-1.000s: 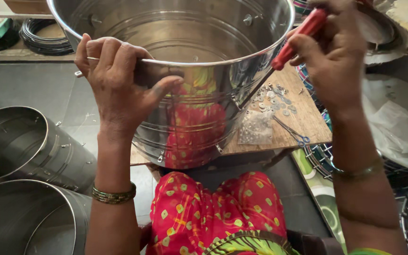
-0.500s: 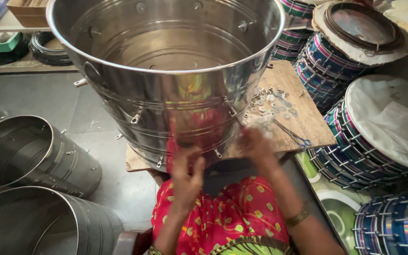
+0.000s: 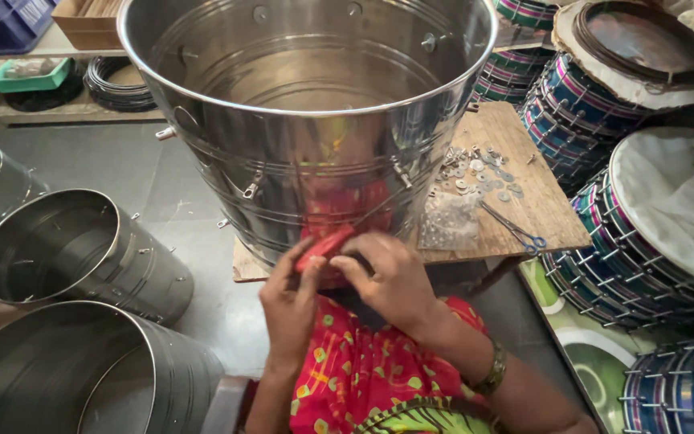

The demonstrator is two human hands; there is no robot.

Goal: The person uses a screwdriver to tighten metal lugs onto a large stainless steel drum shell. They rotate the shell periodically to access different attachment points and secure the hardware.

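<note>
At your far left lay two bare steel drum shells (image 3: 82, 257). Your left hand (image 3: 289, 301) and right hand (image 3: 391, 281) met low against the shiny ribbed steel drum shell (image 3: 307, 120), both pinching a red-handled tool (image 3: 324, 246). Rightward, washers (image 3: 475, 173) and scissors (image 3: 516, 229) dotted the wooden surface (image 3: 536, 201).

Scissors (image 3: 524, 235) beside loose washers (image 3: 479, 173)
</note>
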